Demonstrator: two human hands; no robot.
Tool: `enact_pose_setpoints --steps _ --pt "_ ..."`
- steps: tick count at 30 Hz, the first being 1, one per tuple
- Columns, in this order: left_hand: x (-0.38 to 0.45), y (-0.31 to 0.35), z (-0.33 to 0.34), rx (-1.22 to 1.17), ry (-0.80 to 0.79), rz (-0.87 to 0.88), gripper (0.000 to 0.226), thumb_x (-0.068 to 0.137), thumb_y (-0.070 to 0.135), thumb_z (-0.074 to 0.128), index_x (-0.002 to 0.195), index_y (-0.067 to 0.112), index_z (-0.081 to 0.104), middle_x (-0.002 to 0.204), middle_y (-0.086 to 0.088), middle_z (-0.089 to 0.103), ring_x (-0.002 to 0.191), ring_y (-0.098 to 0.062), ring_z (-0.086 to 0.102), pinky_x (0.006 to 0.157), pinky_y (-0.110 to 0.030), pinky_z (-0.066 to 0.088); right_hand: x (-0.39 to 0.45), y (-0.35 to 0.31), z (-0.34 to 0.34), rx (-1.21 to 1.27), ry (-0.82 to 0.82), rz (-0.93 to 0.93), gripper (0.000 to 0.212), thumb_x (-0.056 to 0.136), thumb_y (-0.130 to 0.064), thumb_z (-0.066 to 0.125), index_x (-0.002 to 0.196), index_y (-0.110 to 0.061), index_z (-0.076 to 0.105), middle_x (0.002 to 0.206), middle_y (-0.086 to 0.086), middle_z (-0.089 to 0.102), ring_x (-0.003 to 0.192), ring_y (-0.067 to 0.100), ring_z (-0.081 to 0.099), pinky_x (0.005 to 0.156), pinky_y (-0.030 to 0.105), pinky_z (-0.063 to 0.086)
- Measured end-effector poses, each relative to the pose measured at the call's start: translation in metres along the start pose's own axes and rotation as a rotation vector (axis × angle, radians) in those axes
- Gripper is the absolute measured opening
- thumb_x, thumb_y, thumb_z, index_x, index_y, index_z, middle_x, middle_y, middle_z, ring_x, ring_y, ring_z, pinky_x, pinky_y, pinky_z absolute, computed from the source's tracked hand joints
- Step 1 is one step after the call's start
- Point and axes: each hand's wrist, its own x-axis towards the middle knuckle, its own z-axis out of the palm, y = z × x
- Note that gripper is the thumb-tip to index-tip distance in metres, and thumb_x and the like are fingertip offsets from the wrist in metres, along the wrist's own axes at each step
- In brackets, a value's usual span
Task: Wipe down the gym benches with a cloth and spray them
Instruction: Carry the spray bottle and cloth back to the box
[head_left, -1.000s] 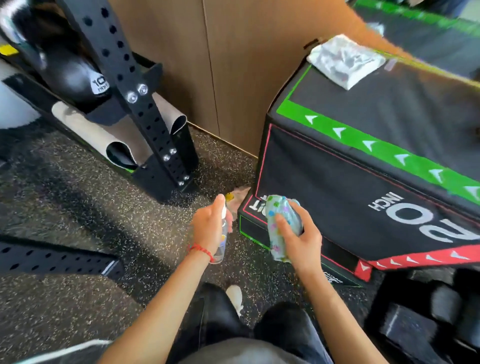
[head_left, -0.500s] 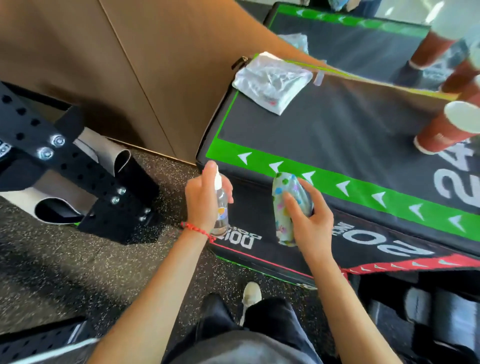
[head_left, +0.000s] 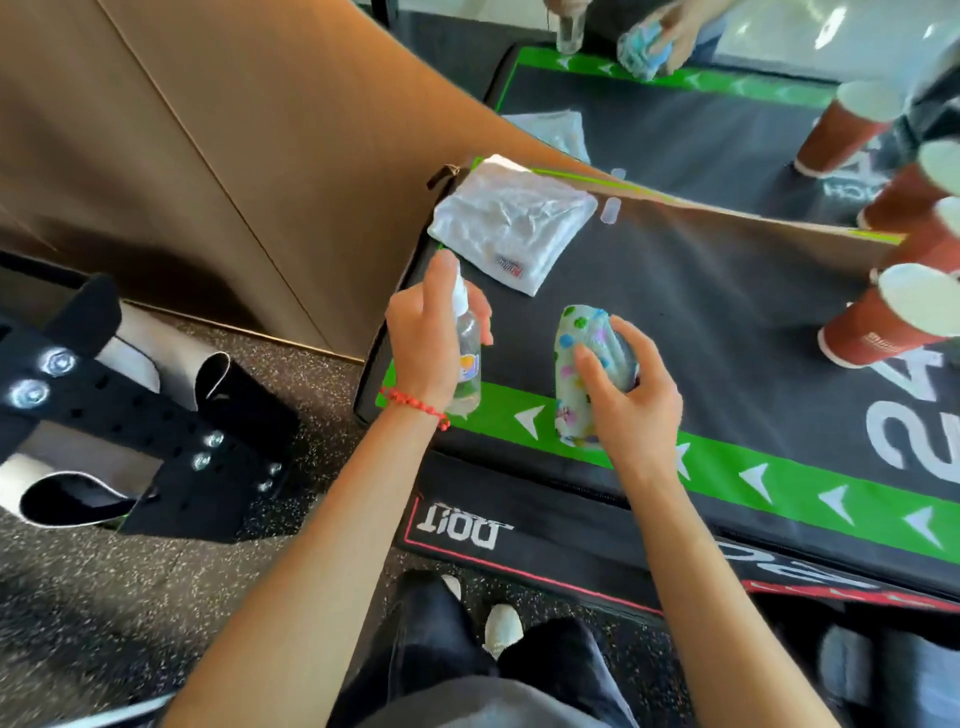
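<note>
Raised over the padded box (head_left: 701, 332), left hand (head_left: 421, 343) grips clear bottle (head_left: 466, 358), right hand (head_left: 623, 400) clutches spotted cloth (head_left: 576, 364).

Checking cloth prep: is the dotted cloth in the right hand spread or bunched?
Bunched: the colourful dotted cloth sits rolled up in the right hand.

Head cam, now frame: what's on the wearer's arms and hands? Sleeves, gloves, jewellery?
Both forearms are bare as far as the frame shows: no sleeves, no gloves. The left hand has a red beaded bracelet around the wrist. The right hand and its wrist carry nothing: no watch, band or ring visible.
</note>
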Motion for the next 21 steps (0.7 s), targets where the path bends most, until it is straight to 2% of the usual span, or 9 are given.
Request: enact_pose_setpoints --steps 2,5,9,13,17,21 --pt "0.016 -0.004 0.006 0.015 -0.026 0.02 0.058 0.086 0.037 0.036 0.043 0.001 0.053 0.034 -0.002 0.049 0.039 -0.014 0.047 0.047 -0.019 0.04 0.008 0.0 0.007 -0.029 0.023 0.021 0.036 0.077 -0.04 0.067 0.111 -0.043 0.056 0.098 -0.022 0.062 0.082 -0.002 0.058 0.08 0.027 0.051" --pt "0.037 -0.012 0.013 0.026 -0.049 0.035 0.059 0.086 0.039 0.036 0.037 0.012 0.054 0.035 -0.002 0.051 0.043 -0.018 0.05 0.055 -0.026 0.042 0.016 0.001 0.018 -0.096 0.052 0.025 0.038 0.077 -0.041 0.066 0.113 -0.043 0.054 0.081 -0.034 0.055 0.079 -0.002 0.054 0.078 0.022 0.046" --pt "0.053 -0.02 0.02 0.017 -0.069 0.028 0.057 0.086 0.039 0.037 0.036 0.016 0.053 0.035 -0.001 0.05 0.044 -0.02 0.049 0.056 -0.034 0.041 0.022 0.002 0.03 -0.194 0.056 0.049 0.041 0.078 -0.045 0.064 0.117 -0.043 0.051 0.091 -0.023 0.055 0.084 0.009 0.056 0.076 0.026 0.044" --pt "0.058 -0.025 0.021 0.032 -0.084 0.028 0.057 0.087 0.037 0.036 0.034 0.022 0.053 0.034 0.001 0.051 0.044 -0.018 0.05 0.059 -0.037 0.041 0.02 0.005 0.038 -0.302 0.076 0.026 0.041 0.08 -0.045 0.061 0.118 -0.042 0.049 0.099 -0.006 0.064 0.089 0.02 0.059 0.072 0.03 0.042" --pt "0.056 -0.026 0.018 0.046 -0.096 0.04 0.058 0.088 0.037 0.035 0.035 0.024 0.054 0.036 0.002 0.051 0.048 -0.023 0.052 0.063 -0.047 0.044 0.02 0.005 0.039 -0.401 0.052 -0.019 0.043 0.082 -0.042 0.058 0.124 -0.036 0.047 0.106 0.0 0.063 0.093 0.024 0.058 0.069 0.029 0.036" --pt "0.05 -0.024 0.017 0.067 -0.11 0.065 0.058 0.089 0.037 0.034 0.038 0.018 0.054 0.041 -0.006 0.053 0.049 -0.019 0.054 0.067 -0.046 0.046 0.021 0.003 0.042 -0.499 0.019 -0.036 0.043 0.084 -0.04 0.055 0.125 -0.034 0.045 0.104 0.004 0.06 0.091 0.028 0.056 0.065 0.031 0.035"
